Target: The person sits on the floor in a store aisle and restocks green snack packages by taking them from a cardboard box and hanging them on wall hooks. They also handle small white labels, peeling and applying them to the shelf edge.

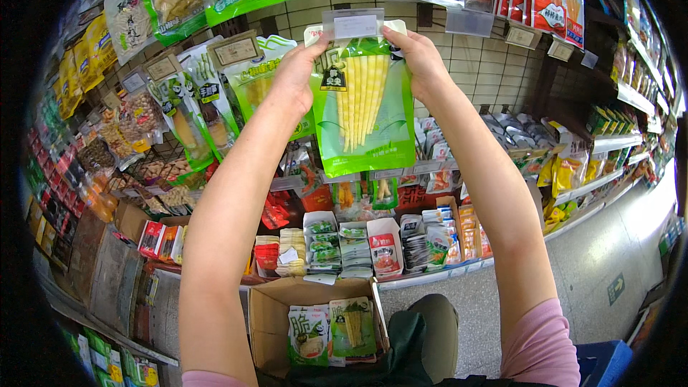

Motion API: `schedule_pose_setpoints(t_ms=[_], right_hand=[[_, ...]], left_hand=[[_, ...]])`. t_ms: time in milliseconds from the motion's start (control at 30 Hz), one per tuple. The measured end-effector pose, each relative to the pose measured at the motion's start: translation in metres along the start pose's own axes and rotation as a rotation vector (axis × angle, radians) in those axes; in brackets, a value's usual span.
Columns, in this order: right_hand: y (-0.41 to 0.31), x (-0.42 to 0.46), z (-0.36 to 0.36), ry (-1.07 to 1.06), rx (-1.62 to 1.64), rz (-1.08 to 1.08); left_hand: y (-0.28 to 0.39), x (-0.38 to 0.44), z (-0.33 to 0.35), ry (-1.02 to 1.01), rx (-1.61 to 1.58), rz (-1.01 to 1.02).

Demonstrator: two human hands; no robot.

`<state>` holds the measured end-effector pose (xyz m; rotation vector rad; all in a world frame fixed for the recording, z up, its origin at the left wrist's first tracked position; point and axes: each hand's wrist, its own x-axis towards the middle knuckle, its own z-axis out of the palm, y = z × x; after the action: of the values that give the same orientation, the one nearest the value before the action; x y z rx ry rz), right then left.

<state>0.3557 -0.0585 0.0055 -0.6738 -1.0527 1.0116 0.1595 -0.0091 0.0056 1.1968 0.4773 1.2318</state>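
Note:
Both hands hold a green and clear snack packet [367, 110] by its top corners, with pale yellow bamboo-shoot-like strips showing. My left hand [294, 76] grips the left corner and my right hand [422, 59] the right one. Between them, a clear tag holder [353, 23] with a paper label covers the middle of the packet's top edge; whether the packet hangs on a hook is hidden. Below, a cardboard box [267, 322] stands open, with more packets inside, among them a green bamboo-shoot packet [353, 328].
Hanging green packets [255, 78] with label holders flank the left arm. A wire grid panel [473, 67] stands behind the held packet. Small boxed snacks [322, 244] line the bottom shelf. A knee [438, 328] is beside the cardboard box; a blue object [604, 363] lies at lower right.

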Motion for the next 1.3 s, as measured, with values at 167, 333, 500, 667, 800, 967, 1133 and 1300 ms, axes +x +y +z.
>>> schedule_pose_setpoints(t_ms=[167, 333, 500, 667, 800, 967, 1133, 1300], right_hand=[[0.005, 0.002, -0.001, -0.007, -0.012, 0.028], [-0.007, -0.002, 0.004, -0.062, -0.061, -0.06], [-0.007, 0.01, -0.001, -0.174, -0.015, -0.052], [0.003, 0.01, -0.016, -0.239, -0.107, -0.01], [0.009, 0.011, -0.002, -0.124, -0.197, -0.042], [0.027, 0.031, -0.016, 0.019, -0.408, -0.184], [0.039, 0.035, 0.002, 0.225, -0.551, -0.266], [0.061, 0.013, -0.031, 0.456, -0.669, -0.65]], left_hand=[[-0.005, 0.004, -0.008, -0.009, 0.016, -0.018], [0.003, 0.012, -0.006, 0.017, 0.037, -0.035], [0.005, 0.017, -0.005, 0.002, -0.076, -0.082], [-0.005, 0.003, -0.006, 0.015, -0.085, -0.097], [-0.004, 0.019, -0.014, 0.07, 0.045, -0.011], [-0.014, 0.019, 0.007, 0.23, 0.186, 0.164], [-0.022, 0.037, -0.003, 0.365, 0.319, 0.33], [-0.043, 0.016, 0.008, 0.399, 0.769, 0.43]])
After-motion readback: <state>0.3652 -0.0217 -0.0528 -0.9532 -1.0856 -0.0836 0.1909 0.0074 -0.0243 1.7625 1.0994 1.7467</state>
